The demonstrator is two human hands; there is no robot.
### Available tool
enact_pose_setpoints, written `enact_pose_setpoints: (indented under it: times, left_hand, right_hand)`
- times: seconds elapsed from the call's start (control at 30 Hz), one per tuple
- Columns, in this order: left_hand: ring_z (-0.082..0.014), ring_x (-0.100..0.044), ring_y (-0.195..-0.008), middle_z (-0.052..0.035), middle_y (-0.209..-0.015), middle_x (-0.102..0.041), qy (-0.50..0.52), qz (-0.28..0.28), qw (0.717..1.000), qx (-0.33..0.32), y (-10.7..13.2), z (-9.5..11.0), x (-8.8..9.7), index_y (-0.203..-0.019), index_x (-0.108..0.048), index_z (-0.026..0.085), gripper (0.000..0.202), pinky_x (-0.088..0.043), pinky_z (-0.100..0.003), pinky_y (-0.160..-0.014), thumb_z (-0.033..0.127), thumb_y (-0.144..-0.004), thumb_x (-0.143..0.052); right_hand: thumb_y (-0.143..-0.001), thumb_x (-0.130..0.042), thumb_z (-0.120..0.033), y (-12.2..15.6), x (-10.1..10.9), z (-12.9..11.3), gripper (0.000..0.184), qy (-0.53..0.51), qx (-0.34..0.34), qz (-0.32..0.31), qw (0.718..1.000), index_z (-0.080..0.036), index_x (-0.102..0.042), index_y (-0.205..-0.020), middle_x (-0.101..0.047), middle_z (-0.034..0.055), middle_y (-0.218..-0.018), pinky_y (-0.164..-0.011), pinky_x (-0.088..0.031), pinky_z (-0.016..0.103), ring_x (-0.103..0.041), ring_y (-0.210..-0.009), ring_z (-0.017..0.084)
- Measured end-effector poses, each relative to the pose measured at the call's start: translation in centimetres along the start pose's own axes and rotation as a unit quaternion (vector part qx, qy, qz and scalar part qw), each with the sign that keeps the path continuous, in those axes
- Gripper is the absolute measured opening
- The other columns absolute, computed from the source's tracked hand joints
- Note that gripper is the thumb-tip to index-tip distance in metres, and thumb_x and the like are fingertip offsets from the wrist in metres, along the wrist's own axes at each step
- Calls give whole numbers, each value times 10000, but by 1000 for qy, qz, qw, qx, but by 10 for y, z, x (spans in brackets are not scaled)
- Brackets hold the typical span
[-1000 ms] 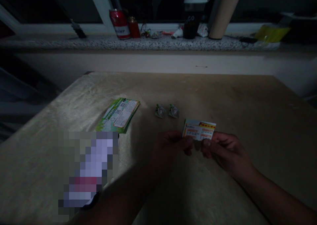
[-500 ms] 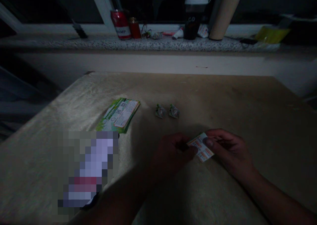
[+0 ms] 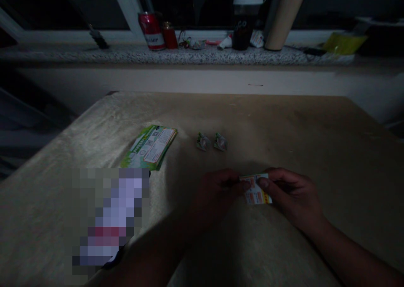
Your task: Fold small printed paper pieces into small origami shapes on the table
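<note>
Both hands pinch a small folded piece of printed paper [image 3: 258, 194], white with orange and yellow print, held above the table. My left hand [image 3: 222, 192] grips its left edge with the thumb on top. My right hand [image 3: 292, 194] holds the upper right part, thumb on the printed face. The fingers behind the paper are mostly hidden. Beyond my hands, two small crumpled or folded green-and-silver pieces, one at the left [image 3: 203, 142] and one at the right [image 3: 220, 142], lie side by side on the table.
A stack of green printed leaflets [image 3: 150, 148] lies at the left, by a pixelated, phone-like object [image 3: 116, 215]. On the granite sill [image 3: 189, 57] stand a red can [image 3: 152, 31], a red jar [image 3: 169, 36], a dark cup [image 3: 244, 30] and a tan cylinder [image 3: 285, 17].
The paper has turned between my hands from a slanted position to nearly square, showing a yellow strip at its lower right. My right hand has shifted slightly.
</note>
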State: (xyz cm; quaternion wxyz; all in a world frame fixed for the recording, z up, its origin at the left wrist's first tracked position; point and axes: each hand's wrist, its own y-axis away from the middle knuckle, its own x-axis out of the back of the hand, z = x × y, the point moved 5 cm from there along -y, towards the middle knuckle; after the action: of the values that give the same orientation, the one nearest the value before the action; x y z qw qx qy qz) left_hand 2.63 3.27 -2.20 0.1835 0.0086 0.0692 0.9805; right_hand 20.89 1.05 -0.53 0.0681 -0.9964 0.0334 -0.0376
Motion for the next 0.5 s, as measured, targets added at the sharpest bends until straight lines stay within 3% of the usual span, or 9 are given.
enact_pose_setpoints:
  times: [0.5]
  left_hand:
    - [-127,-578,-617,4,-672,-677,44,-11,998,45,0,-3,-4,-715,-708,164,234,-433,-243,-592,380,-798,-748]
  right_hand:
    - [-754,-873,-276,1,0,4,66,-37,-47,17,998,-251,-823,-720,-770,4,-626,-487,-576,166,-703,-519,124]
